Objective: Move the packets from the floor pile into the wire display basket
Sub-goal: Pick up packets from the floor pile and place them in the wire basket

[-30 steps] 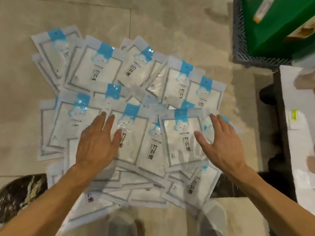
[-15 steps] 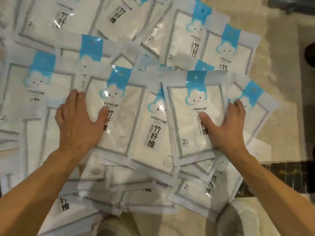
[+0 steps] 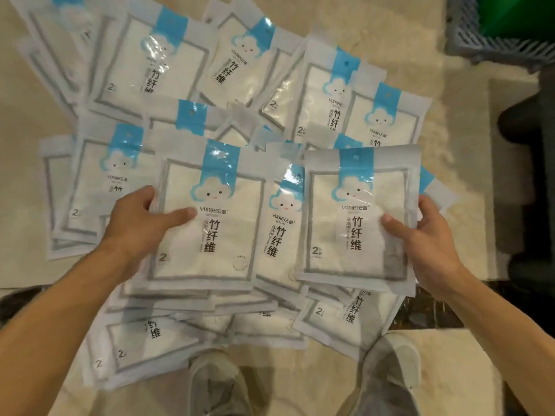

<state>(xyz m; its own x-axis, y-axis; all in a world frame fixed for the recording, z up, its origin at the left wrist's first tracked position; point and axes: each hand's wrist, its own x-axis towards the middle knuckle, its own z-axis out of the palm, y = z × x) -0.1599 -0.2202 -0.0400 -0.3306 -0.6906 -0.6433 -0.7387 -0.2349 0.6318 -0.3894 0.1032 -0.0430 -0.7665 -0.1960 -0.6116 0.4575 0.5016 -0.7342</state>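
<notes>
Your fingers curl round the outer edges of a fanned stack of white plastic packets with blue cloud labels (image 3: pixel 207 223): your left hand (image 3: pixel 141 223) pinches the left edge, thumb on top; your right hand (image 3: pixel 426 238) pinches the right. The other packets (image 3: pixel 156 64) lie spread over the beige tiled floor (image 3: pixel 468 136). A blue-grey lattice crate (image 3: pixel 480 40) sits far right.

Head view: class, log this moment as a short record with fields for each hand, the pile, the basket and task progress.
left hand: grips left edge of a front packet, thumb on top
right hand: grips right edge of another packet
pile: many overlapping packets on the floor
basket: upper right corner, partly seen
progress: no packet moved over yet
</notes>
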